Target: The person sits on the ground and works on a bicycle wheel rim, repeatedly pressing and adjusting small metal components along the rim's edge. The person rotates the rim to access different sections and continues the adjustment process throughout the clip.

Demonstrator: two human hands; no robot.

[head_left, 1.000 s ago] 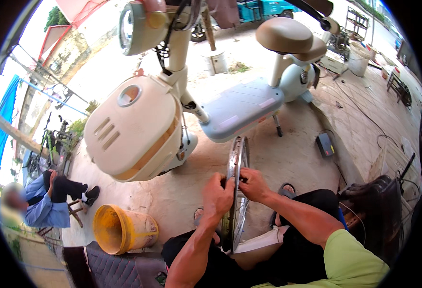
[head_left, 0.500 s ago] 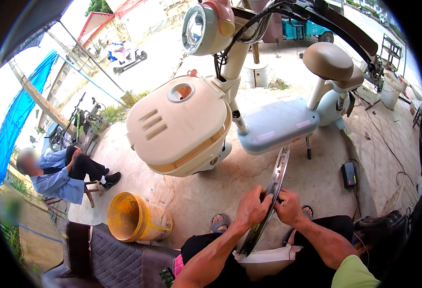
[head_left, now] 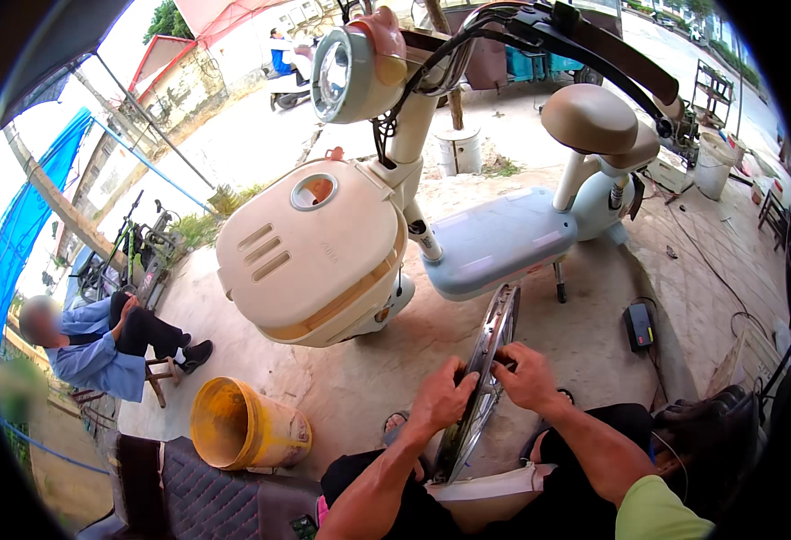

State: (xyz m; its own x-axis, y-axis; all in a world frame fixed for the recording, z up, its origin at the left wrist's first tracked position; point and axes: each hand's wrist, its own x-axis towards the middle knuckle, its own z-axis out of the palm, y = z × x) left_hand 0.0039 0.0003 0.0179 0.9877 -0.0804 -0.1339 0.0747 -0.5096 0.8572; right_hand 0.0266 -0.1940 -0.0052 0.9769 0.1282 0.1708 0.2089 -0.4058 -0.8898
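Observation:
A bare silver bicycle wheel rim (head_left: 503, 312) with spokes stands edge-on between my legs, tilted with its top to the right, under the front of a parked electric scooter (head_left: 503, 236). My left hand (head_left: 441, 392) is closed on the rim's left side. My right hand (head_left: 525, 376) grips its right side a little higher, thumb and fingers at the rim's edge. Whatever is under the fingertips is too small to make out. The rim's lower end rests by a white piece of material (head_left: 476, 488) across my lap area.
A seated person (head_left: 89, 355) is at the left. Nearby are a yellow bucket (head_left: 278, 432), a quilted cushion (head_left: 215, 490), bicycles (head_left: 130, 252), a black charger box (head_left: 638, 327) with cords, and a white bucket (head_left: 712, 166). Someone on a scooter (head_left: 283, 67) is in the background.
The view has swung, bringing more of the street into it. The rim leans further right at its top than a second ago, with both my hands still on it.

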